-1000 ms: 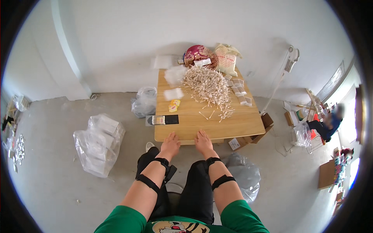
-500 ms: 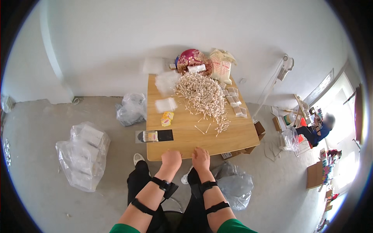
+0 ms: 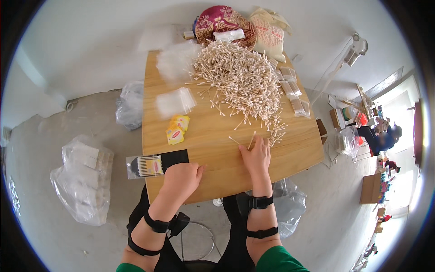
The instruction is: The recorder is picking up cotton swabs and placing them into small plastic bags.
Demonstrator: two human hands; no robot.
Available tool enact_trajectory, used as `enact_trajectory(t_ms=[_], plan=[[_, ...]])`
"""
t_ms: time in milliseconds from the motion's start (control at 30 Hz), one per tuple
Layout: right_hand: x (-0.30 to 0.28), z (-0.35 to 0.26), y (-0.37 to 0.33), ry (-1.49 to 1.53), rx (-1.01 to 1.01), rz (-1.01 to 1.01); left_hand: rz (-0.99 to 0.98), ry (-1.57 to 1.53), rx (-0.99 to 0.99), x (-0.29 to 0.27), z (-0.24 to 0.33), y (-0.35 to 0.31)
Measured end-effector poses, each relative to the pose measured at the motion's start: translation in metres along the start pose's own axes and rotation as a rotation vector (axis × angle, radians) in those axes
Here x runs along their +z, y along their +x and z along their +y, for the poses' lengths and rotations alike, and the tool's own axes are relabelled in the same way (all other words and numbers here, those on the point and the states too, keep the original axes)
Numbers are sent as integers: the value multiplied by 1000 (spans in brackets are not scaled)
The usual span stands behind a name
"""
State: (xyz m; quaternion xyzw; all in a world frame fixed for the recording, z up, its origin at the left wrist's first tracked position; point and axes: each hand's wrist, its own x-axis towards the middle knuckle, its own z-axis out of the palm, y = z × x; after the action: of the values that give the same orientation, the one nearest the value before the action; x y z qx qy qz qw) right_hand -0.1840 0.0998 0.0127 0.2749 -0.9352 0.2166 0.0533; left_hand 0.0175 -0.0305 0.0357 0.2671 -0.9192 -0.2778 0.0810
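Observation:
My left hand (image 3: 182, 179) is curled into a fist over the table's front edge, thumb pointing right. Nothing sticks out of it. Beside it lies a clear packet of cotton swabs with a yellow card (image 3: 150, 166), on a black sheet (image 3: 176, 156). Farther right, my right hand (image 3: 257, 156) rests low over the wooden table, thumb and fingers apart. A loose cotton swab (image 3: 252, 139) lies between thumb and forefinger; another swab (image 3: 234, 140) is just left of the hand. Beyond spreads a large heap of cotton swabs (image 3: 240, 77).
Yellow cards (image 3: 176, 132) and stacked clear bags (image 3: 176, 102) lie at the table's left. Filled clear packs (image 3: 293, 93) line its right side. A patterned red cloth bundle (image 3: 222, 22) and a cream sack (image 3: 269, 34) stand behind. A bagged stack of white boxes (image 3: 84, 177) sits on the floor.
Both hands have moved forward from the table's near edge. My left hand has come beside the black sheet, my right to the loose swabs. The view has shifted closer to the table.

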Motion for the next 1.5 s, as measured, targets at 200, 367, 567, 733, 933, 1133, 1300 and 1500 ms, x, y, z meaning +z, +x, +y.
enact_trajectory(t_ms=[200, 367, 567, 733, 933, 1133, 1300, 1500], plan=[[13, -22, -8, 127, -167, -85, 117, -138, 75, 11, 2, 15], [18, -54, -34, 312, -402, -125, 382, -279, 173, 15, 9, 29], [-8, -37, -11, 315, -37, -233, 359, -296, 188, 24, -2, 27], [-30, 83, 25, 6, -57, 159, 348, -372, 169, 28, 1, 32], [-12, 42, 22, 1, -166, 72, 341, -386, 135, 28, -7, 34], [4, -30, -2, 386, -275, -124, 357, -378, 130, 28, -6, 35], [-1, -27, 2, 463, -249, -140, 400, -462, 67, 22, -6, 37], [-8, -36, 4, 369, -466, -185, 324, -404, 56, 13, -8, 36]])
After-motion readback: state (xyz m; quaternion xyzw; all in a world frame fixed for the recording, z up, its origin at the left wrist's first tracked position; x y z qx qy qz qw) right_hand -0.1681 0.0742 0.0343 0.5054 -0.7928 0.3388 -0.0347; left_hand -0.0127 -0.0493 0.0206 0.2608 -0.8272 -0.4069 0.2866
